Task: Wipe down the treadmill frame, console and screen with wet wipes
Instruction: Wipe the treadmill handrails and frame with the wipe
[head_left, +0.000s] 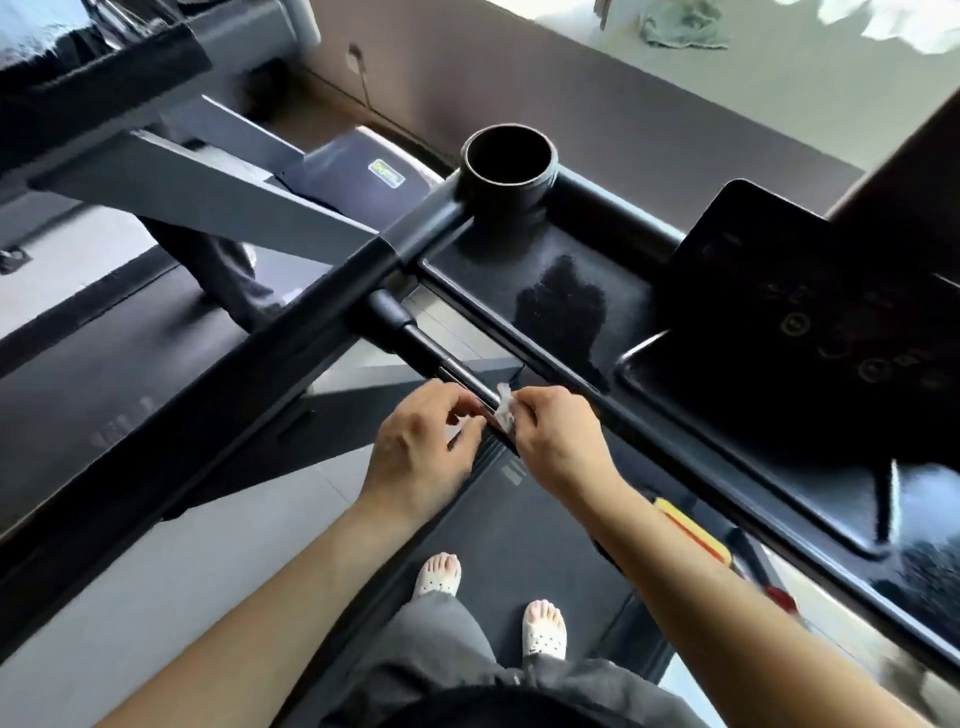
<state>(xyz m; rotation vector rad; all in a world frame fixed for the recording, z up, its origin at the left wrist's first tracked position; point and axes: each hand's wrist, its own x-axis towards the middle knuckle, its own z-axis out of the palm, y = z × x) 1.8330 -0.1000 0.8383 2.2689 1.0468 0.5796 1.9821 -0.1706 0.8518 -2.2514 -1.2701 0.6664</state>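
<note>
Right hand (558, 441) pinches white wet wipe (505, 413) on thin black handlebar (415, 338); left hand (423, 447) curled, grasp unclear. Seemingly mid-task: smeared glossy black console (561, 291), far right, pending.

Black console (561, 291), white wipe (505, 413), spotted white slippers (543, 636).

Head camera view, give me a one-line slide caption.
Right hand pinches a wet wipe at the treadmill's black grip bar, left hand close beside it.

Worn at head height, wide-angle. Aimed forward and steeply down over the treadmill console (566, 296), at close range. Rolled sideways, with the frame rail (249, 395) lying diagonal across the view and the belt (519, 535) directly below.
</note>
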